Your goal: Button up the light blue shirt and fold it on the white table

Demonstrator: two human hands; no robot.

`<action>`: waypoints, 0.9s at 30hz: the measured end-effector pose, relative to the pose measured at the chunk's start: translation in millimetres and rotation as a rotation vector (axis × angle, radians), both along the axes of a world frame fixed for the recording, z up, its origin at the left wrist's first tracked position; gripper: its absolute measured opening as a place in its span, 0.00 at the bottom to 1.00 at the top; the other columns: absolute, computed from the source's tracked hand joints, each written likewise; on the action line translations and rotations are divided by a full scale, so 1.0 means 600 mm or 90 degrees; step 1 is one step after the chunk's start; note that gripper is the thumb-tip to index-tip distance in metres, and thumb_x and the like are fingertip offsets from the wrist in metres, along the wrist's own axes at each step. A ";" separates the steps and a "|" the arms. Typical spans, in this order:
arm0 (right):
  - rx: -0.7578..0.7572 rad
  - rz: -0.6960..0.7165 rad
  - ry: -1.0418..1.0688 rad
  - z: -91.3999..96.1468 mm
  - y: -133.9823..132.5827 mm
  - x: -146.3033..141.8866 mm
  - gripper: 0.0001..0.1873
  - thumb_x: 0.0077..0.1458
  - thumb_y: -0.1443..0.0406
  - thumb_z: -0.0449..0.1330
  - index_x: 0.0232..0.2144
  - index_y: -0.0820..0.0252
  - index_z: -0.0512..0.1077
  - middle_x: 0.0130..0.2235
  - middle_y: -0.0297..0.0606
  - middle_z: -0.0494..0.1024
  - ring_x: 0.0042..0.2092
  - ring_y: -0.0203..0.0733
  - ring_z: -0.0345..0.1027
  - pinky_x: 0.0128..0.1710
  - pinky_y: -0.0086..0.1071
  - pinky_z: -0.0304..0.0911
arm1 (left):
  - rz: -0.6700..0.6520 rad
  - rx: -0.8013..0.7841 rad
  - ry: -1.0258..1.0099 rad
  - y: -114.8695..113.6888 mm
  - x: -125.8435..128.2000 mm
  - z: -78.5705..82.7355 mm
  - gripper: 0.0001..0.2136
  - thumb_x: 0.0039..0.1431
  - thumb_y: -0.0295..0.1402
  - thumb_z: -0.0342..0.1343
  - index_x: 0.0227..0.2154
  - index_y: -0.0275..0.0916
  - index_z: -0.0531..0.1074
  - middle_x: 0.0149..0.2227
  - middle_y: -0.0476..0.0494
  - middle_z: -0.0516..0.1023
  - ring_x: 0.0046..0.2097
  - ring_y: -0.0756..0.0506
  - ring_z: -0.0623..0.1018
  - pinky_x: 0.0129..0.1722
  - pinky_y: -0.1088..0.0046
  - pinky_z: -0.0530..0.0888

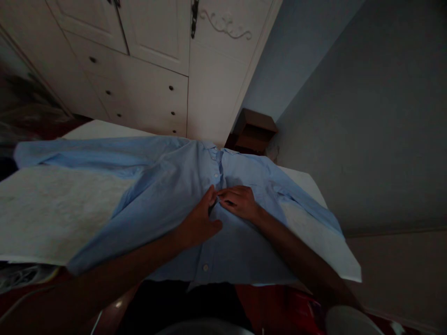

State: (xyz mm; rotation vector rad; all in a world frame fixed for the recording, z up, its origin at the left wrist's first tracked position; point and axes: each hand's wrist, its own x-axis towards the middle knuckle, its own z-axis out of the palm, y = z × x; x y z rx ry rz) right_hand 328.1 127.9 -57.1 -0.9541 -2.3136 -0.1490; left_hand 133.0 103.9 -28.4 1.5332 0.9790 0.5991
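1 big white cupboard (216, 93) stands at 11 o'clock. 1 table with a white top (63, 209) goes from 9 o'clock across to 4 o'clock. 1 blue shirt (174, 186) lies spread on the table, right in the middle, front side up. Its 1 collar (209, 145) is at 12 o'clock. Its 2 sleeves (98, 151) reach out, 1 to 9 o'clock and 1 to 4 o'clock. 1 brown box (260, 118) is near the cupboard, at 1 o'clock.

2 bare hands are on the shirt, close together at the line down its front. The left hand (199, 223) comes in from 8 o'clock. Its fingertips are at the front edge and its thumb sticks out away from them; I cannot tell if it grips the cloth. The right hand (240, 201) comes in from 4 o'clock. Its thumb and fingers pinch the shirt at the front edge.

6 dark round knobs (171, 87) are on the cupboard near 10 o'clock, in 2 lines of 3. 2 buttons (205, 267) show well: 1 at 12 o'clock from the hands, 1 at 6 o'clock.
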 end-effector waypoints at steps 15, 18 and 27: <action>-0.101 0.072 0.117 0.004 0.005 -0.003 0.03 0.54 0.68 0.58 0.30 0.55 0.67 0.37 0.36 0.80 0.35 0.35 0.74 0.34 0.27 0.67 | 0.045 0.352 0.183 0.015 -0.006 -0.002 0.33 0.50 0.34 0.61 0.60 0.37 0.59 0.58 0.34 0.69 0.60 0.38 0.68 0.60 0.56 0.65; -0.094 0.064 0.115 0.003 0.004 -0.003 0.03 0.54 0.68 0.58 0.29 0.55 0.67 0.36 0.36 0.80 0.34 0.35 0.74 0.34 0.28 0.67 | 0.029 0.458 0.304 0.020 -0.004 0.004 0.20 0.52 0.38 0.61 0.47 0.37 0.72 0.49 0.36 0.74 0.53 0.36 0.71 0.54 0.57 0.68; -0.099 0.064 0.103 0.004 0.003 -0.001 0.02 0.56 0.67 0.57 0.31 0.55 0.67 0.37 0.37 0.80 0.31 0.34 0.72 0.35 0.28 0.67 | 0.017 0.466 0.390 0.024 -0.003 0.006 0.11 0.60 0.36 0.55 0.41 0.39 0.76 0.40 0.40 0.78 0.43 0.41 0.75 0.45 0.63 0.71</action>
